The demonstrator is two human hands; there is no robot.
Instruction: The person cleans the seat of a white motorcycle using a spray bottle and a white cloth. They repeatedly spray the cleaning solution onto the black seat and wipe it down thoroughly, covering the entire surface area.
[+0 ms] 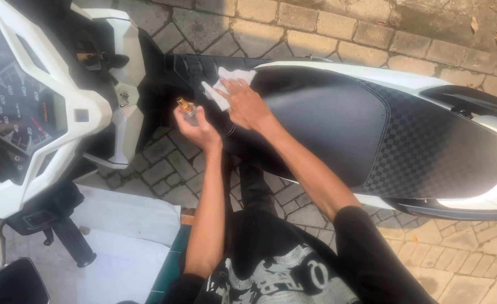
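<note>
A white scooter stands across the view with a long black seat (372,129), smooth at the front and checkered toward the rear. My right hand (243,104) presses a white cloth (226,84) flat onto the front tip of the seat. Just left of it, my left hand (198,130) holds a small clear bottle with a gold cap (185,108) upright, close to the cloth. Both forearms reach forward from my black patterned shirt.
The scooter's dashboard with speedometer (18,112) and white handlebar cover fill the left side. A handlebar grip (74,242) and a mirror (15,281) sit at the lower left. Grey brick paving (327,28) lies all around, with a pale sheet (124,247) below the handlebar.
</note>
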